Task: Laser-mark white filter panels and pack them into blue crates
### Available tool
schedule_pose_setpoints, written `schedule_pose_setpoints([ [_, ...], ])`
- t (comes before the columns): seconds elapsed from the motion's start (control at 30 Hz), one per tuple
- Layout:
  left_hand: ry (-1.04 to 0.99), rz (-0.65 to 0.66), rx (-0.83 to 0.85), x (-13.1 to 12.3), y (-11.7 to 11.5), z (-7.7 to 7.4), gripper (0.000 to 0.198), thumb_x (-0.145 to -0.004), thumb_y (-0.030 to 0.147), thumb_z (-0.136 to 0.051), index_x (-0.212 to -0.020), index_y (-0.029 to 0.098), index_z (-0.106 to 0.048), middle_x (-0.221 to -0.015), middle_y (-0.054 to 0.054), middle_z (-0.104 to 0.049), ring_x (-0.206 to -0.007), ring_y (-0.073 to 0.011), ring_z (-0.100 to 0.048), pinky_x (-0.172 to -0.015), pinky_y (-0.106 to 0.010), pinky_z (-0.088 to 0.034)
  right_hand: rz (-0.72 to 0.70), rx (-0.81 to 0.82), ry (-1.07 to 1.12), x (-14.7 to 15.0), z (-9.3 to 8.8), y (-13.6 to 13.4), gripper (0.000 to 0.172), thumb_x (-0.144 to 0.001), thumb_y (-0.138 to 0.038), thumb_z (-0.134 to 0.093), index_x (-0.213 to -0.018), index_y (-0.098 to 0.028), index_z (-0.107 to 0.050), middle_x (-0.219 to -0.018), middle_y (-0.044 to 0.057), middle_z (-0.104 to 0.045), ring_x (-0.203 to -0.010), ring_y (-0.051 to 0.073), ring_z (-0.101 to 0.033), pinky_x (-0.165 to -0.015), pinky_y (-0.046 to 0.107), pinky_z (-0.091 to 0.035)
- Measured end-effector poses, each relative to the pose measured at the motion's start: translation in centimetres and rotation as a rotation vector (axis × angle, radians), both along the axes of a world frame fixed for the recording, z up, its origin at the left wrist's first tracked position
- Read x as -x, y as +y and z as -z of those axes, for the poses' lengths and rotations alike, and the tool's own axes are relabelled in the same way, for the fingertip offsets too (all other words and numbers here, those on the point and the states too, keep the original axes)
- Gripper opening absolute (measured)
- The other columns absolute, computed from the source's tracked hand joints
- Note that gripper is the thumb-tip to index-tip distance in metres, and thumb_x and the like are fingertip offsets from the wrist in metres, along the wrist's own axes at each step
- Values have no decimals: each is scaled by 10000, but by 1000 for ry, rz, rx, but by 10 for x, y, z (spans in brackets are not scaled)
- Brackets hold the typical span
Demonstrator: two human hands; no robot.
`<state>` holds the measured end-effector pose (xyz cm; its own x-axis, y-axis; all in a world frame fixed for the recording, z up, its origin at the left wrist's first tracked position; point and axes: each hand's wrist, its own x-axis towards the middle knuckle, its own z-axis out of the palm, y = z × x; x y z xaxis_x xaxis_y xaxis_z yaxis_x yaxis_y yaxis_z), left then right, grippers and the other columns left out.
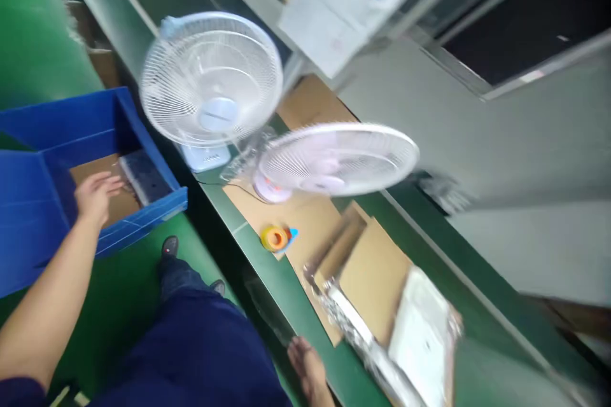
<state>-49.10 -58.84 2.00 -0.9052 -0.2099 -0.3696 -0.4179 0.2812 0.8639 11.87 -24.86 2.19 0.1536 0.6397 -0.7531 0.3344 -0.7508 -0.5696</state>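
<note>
My left hand (97,196) is over the inside of a blue bin (162,208), its fingers stretched out and nothing visible in them. Just beyond its fingertips lies a dark flat item (146,177) with a clear plastic edge, beside a cardboard piece (125,206) on the bin's floor. By the near edge of the green bench (260,261) is my right hand (308,365), somewhat blurred, fingers extended and apparently empty. To its right, a plastic-wrapped white panel (420,337) rests with an open cardboard box (375,267).
A light blue table fan (218,114) and a pinkish-white fan (334,168) stand on the bench. A roll of yellow tape (268,238) sits on flat cardboard (308,222). A white board (344,6) rises behind. My feet are on the green floor (128,292).
</note>
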Motion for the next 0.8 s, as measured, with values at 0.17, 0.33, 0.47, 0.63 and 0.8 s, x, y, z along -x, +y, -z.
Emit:
schedule_pose_setpoints([
  [0.17,222,140,99,-155,24,-15,420,-781,580,-769,-1041,260,-689,-1150,2,-863,-886,-280,-815,-697,-358,-597,661,-159,-25,-155,-14,94,202,-1062,-250,-512,-1208,-177,-631,-1084,59,-719,-650,123,-692,-563,235,-634],
  [0.33,-396,668,33,-279,47,8,834,-551,733,-876,-1144,169,-714,-1191,-213,-833,-1050,-384,-822,-801,-421,-645,846,-310,161,-238,-31,185,385,-1148,-340,-349,-1404,-220,-610,-1470,152,-649,-896,122,-767,-723,221,-667],
  [0.47,-634,978,162,-329,55,20,934,-538,848,-846,-1195,198,-715,-1204,-188,-819,-1160,-396,-789,-916,-452,-618,825,-355,369,-235,-6,236,367,-1149,-433,-438,-1274,-197,-690,-1372,130,-732,-1123,150,-765,-939,285,-667],
  [0.63,-615,1061,253,-338,68,15,892,-575,833,-825,-1206,216,-693,-1145,-143,-795,-1192,-386,-755,-938,-439,-567,897,-387,484,-212,23,279,263,-1010,-185,-590,-1252,-190,-692,-1258,89,-792,-1180,183,-756,-1118,413,-607],
  [0.8,-453,1138,235,-329,115,-9,749,-686,743,-789,-1206,213,-700,-1199,-148,-783,-1169,-379,-737,-949,-461,-545,917,-458,555,-208,4,257,322,-897,-90,-622,-1194,-183,-704,-1326,96,-782,-1297,204,-719,-1213,457,-533],
])
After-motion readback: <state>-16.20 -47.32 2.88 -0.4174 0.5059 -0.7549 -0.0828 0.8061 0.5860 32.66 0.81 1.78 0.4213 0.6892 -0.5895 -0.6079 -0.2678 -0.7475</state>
